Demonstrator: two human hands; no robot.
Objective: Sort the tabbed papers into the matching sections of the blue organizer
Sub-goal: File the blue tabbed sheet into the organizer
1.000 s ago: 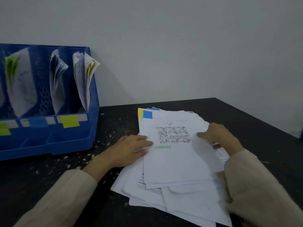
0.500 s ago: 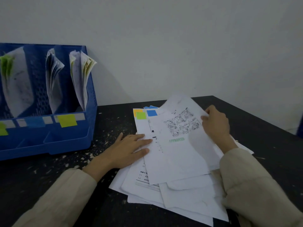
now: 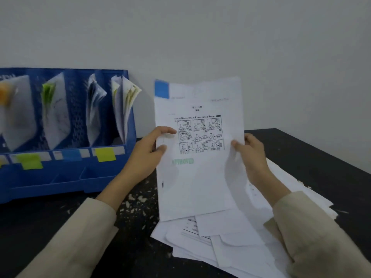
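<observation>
A white sheet with a comic print, a green stamp and a blue tab at its top left corner is held upright above the table. My left hand pinches its left edge and my right hand pinches its right edge. Below it lies the loose pile of papers. The blue organizer stands at the left with papers in its upright sections. Coloured labels run along its front: green, blue and yellow.
The black speckled table meets a pale wall behind. Its right edge runs diagonally at the far right. Bare table shows between the organizer and the paper pile.
The blue-tabbed sheet has been lifted off the pile and raised upright. My left hand left the pile and took the sheet's left edge. The view shifted right, showing more of the organizer.
</observation>
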